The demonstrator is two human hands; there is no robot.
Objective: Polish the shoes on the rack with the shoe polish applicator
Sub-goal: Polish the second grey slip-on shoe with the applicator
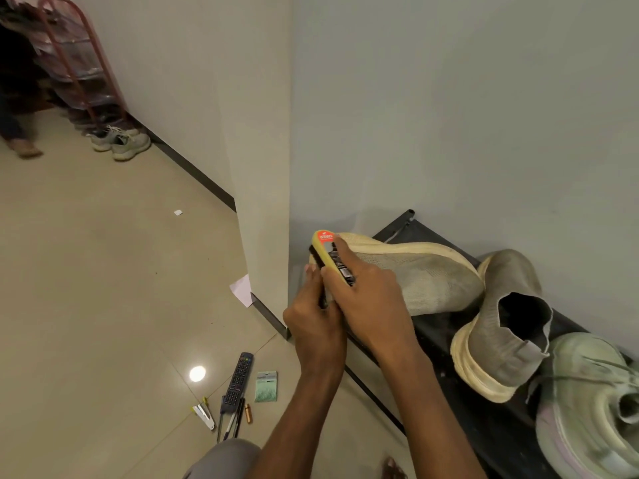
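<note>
A low black shoe rack [446,344] stands against the wall at the right. On it a beige knit shoe [415,271] lies on its side, a grey sock-style shoe [501,326] leans beside it, and a pale green sneaker [594,409] sits at the near end. My right hand [366,295] grips a yellow shoe polish applicator [326,252] with a red label, pressed against the beige shoe's toe. My left hand [316,319] pinches the applicator's lower end from the left. The toe is hidden behind both hands.
On the tiled floor [103,288] lie a remote control [238,380], a green card [266,387], pens [232,421] and a small clip. A wall corner [266,202] juts out left of the rack. Far back stand a red rack [76,57], grey sneakers [121,143] and a person's feet.
</note>
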